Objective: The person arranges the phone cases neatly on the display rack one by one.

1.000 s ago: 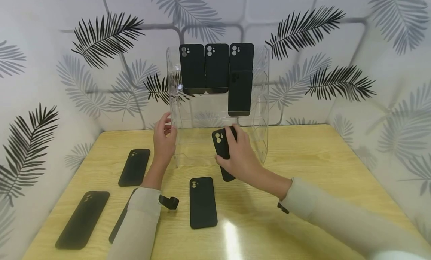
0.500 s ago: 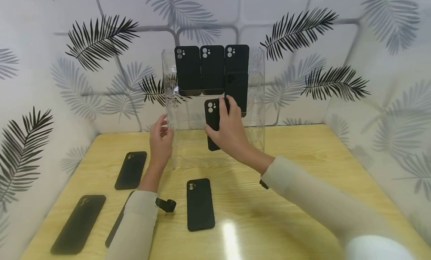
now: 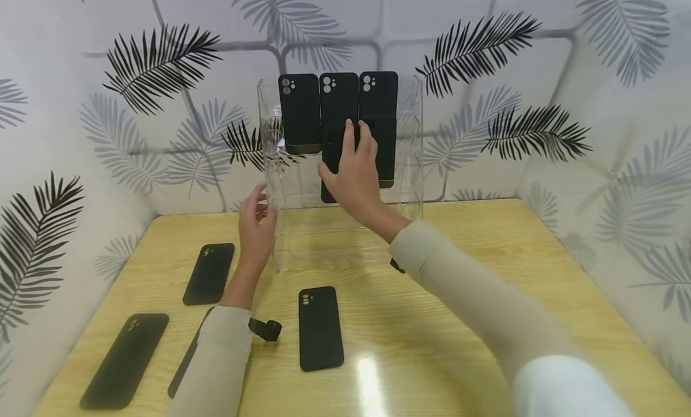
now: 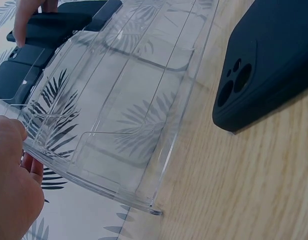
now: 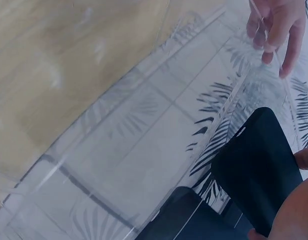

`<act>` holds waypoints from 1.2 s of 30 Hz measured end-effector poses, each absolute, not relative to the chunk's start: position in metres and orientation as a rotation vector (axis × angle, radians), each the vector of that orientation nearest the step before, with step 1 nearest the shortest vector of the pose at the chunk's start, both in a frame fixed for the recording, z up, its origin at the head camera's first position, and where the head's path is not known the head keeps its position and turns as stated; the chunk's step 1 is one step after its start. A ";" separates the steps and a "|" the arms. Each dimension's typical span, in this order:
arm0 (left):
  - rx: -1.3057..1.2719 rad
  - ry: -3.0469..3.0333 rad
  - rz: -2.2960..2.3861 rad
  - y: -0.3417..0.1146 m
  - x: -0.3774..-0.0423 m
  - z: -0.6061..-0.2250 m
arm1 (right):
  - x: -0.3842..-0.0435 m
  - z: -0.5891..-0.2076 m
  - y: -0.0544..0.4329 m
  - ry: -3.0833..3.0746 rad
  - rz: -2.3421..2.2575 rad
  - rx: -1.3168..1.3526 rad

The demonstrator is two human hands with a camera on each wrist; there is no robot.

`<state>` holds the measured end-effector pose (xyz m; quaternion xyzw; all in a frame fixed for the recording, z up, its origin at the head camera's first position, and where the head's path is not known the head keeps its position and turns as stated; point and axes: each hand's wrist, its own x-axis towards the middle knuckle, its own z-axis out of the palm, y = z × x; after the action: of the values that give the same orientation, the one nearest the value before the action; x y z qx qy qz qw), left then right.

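In the head view my left hand (image 3: 256,225) grips the left side panel of a clear acrylic display stand (image 4: 119,165), thumb and fingers on either side of its edge. My right hand (image 3: 356,177) holds a black phone case (image 5: 259,170) by its sides, upright in front of the stand's middle column. The held case overlaps the lower part of the middle top-row phone case (image 3: 339,96). Left of that one stands another top-row case (image 3: 299,108). On the right, a top-row case (image 3: 379,93) has a lower case (image 3: 386,156) in front of it.
On the wooden table (image 3: 459,321) lie more black phone cases: one in front of the stand (image 3: 321,328), one left of the left hand (image 3: 209,274), one at the near left (image 3: 125,361), and one partly hidden under the left sleeve (image 3: 186,360). A leaf-patterned wall rises behind.
My right hand has lifted the phone case from low in front of the stand up to the middle column, below the top row. My left hand keeps its place on the side panel.
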<state>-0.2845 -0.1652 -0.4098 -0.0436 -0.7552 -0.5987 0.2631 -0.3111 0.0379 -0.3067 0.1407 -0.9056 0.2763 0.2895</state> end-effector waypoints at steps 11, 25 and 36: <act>-0.139 -2.041 -1.605 -0.168 -0.283 -0.411 | -0.340 -0.298 0.025 -2.394 0.660 0.334; -0.149 -2.041 -1.579 -0.167 -0.286 -0.415 | -0.348 -0.299 0.017 -2.411 0.458 0.273; -0.138 -2.038 -1.600 -0.168 -0.286 -0.414 | -0.357 -0.317 0.017 -2.382 0.197 0.213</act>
<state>-0.2858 -0.1680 -0.4141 -0.0511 -0.7563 -0.5938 0.2698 -0.3569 0.0170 -0.3165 0.0828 -0.9251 0.0765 0.3626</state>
